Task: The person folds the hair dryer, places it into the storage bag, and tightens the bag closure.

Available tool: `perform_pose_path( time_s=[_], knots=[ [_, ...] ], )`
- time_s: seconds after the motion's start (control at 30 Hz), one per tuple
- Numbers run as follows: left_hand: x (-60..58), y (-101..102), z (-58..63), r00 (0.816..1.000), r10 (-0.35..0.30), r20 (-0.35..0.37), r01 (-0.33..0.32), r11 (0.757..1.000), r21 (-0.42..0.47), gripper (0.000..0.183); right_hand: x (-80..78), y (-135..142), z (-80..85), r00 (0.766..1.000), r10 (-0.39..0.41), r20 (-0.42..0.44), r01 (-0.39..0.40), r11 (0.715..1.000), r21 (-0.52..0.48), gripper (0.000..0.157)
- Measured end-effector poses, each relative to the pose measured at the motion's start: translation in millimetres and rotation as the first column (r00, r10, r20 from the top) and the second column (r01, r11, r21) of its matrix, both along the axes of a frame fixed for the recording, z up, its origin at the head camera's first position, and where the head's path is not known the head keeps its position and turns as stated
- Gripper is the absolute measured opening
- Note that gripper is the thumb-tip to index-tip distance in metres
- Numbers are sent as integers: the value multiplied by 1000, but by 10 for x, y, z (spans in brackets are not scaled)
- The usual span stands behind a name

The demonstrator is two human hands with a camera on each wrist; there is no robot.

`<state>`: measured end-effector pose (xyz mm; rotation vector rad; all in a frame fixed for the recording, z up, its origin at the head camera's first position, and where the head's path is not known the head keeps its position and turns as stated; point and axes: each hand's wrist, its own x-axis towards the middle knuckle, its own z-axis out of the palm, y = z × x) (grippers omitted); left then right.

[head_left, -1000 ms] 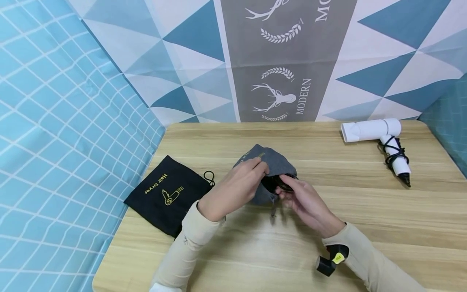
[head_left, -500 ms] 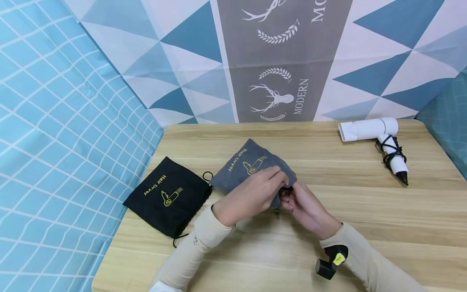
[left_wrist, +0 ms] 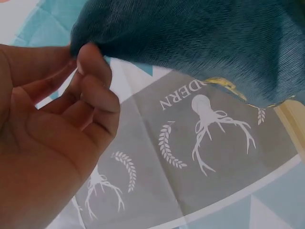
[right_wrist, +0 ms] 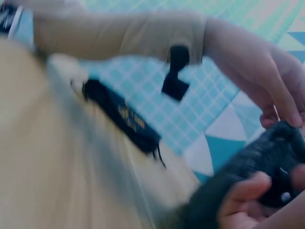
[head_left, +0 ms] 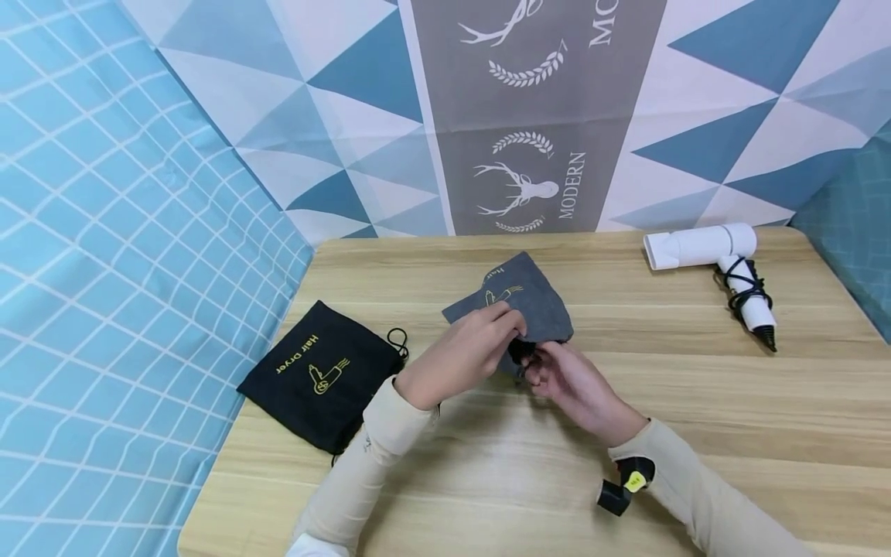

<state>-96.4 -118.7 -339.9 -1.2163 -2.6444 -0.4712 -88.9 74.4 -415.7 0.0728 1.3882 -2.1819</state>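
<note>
A grey fabric drawstring pouch (head_left: 539, 309) with yellow "Hair Dryer" print is held above the middle of the table, its mouth facing the person. My left hand (head_left: 462, 348) pinches the pouch's edge between thumb and fingers; the left wrist view shows the cloth (left_wrist: 186, 33) hanging from that pinch. At the mouth, my right hand (head_left: 581, 394) has its fingers curled on a black object (head_left: 520, 350) partly inside. Cloth and fingers hide most of it, so its kind is unclear. The right wrist view is blurred, with a dark shiny part (right_wrist: 279, 186) between fingers.
To the left lies a flat black drawstring pouch (head_left: 313, 387), also printed "Hair Dryer". A white hair dryer (head_left: 703, 246), black cord wound round its handle, rests at the back right of the wooden table (head_left: 696, 325). Patterned cloth walls (head_left: 209, 232) border the back and sides.
The grey pouch first swung flatter, over its mouth and the right fingers. Now my left hand has drawn back leftward and lifted the cloth, showing the dark opening again. Right hand stays at the mouth.
</note>
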Motion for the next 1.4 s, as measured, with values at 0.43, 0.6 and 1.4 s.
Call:
perform_pose_path(
  time_s=[0.43,0.6,1.4],
  knots=[
    [50,121,-130,1000,10,-4,-11,981,-192,13,-26,193,-74,724,438,-533,276,523,806,33],
    [91,164,-238,1000,-14,-12,11,978,-209,12,13,455,-28,671,497,-550,306,490,816,35],
    [178,-4,-830,915,393,92,-355,892,-281,56,-205,683,-240,668,430,-607,356,531,769,23]
  ],
)
